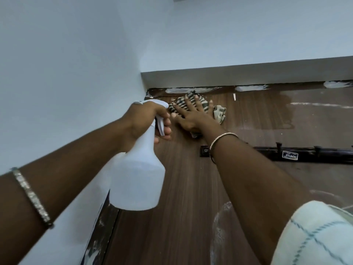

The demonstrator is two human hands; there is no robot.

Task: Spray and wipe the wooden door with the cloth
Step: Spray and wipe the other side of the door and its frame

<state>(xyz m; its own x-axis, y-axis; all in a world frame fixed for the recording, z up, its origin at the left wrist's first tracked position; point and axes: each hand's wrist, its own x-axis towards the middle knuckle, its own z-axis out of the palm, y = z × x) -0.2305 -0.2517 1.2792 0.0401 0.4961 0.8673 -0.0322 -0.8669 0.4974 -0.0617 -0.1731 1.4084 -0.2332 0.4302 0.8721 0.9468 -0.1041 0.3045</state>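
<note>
A: Left grip?
B: Curled round the neck of the white spray bottle, fingers on the trigger, centre of frame.
A: Right grip?
B: Fingers spread flat, pressing the striped cloth against the wooden door, just below its top edge, upper centre.
A: Further out?
B: Black hook rail on the door, centre right. Pale wall at left.

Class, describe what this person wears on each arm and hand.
Left arm: a sparkly silver-toned bracelet. Right arm: a thin gold-toned bangle at the wrist and a pale sleeve with thin teal check lines. The left hand and right hand are ungloved.
</note>
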